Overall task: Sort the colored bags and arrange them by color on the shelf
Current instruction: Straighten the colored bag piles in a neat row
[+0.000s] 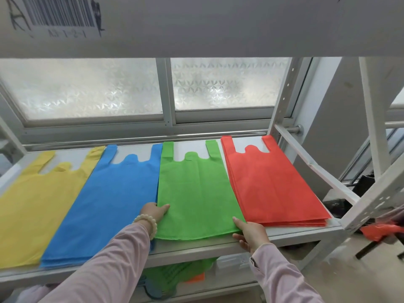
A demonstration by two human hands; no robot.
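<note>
White metal shelf (290,234), spanning the view from left to right, with perforated uprights at the right. Behind it, a frosted window (87,88) in two panes with a starred pattern. Overhead, the underside of the upper shelf board (218,25), close to the camera.

On the shelf, four colours laid flat side by side, handles toward the window:
- yellow bags (32,206), far left, partly cut by the frame edge
- blue bags (105,200), a stack just right of the yellow, its left edge overlapping them
- green bag (196,193), between blue and red, its bottom hem overhanging the front lip of the shelf
- red bags (273,182), a thick stack at the right end, touching the green along its right edge

Two pink sleeves (105,272) reaching in from below.

Left hand (154,212) at the lower left edge of the green bag, thumb lying on top of the fabric, fingers out of sight under the edge; grasping the bag. Right hand (251,234) at the lower right corner, thumb on top, fingers curled beneath at the shelf lip; likewise pinching the bag.

Barcode label (59,12) on the upper board, top left, its print blurred.

Pale bead bracelet (146,221) around the left wrist.

On the shelf below, partly hidden, more green fabric (175,274) and a sliver of orange (196,277).
</note>
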